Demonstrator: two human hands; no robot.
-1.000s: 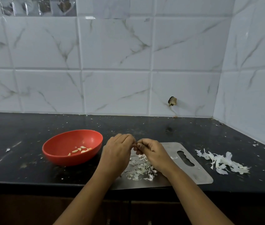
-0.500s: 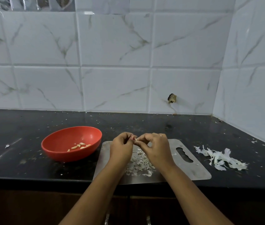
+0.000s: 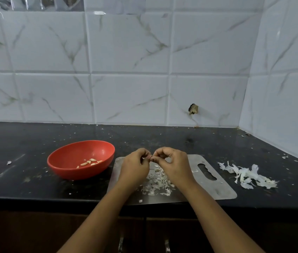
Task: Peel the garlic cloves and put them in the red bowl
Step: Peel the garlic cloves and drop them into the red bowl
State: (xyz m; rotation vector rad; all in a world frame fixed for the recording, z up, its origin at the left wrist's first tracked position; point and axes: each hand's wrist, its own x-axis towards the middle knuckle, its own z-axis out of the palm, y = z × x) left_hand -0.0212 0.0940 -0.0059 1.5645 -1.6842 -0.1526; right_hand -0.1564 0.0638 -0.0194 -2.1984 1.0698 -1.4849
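Note:
A red bowl (image 3: 66, 157) sits on the black counter, left of centre, with several peeled garlic cloves (image 3: 89, 162) lying in it. To its right lies a steel cutting board (image 3: 217, 189). Above the board my left hand (image 3: 135, 167) and my right hand (image 3: 173, 165) meet fingertip to fingertip, pinching a small garlic clove (image 3: 151, 158) between them; most of the clove is hidden by the fingers. A heap of small garlic skin flakes (image 3: 158, 183) lies on the board under my hands.
A pile of larger white garlic skins (image 3: 248, 175) lies on the counter right of the board. The tiled wall runs along the back and turns forward at the right. The counter's front edge (image 3: 35, 199) is close to me. Small skin bits are scattered around.
Both hands have lifted slightly over the board and their fingers have shifted around the clove. The bowl, board and skins stay in place.

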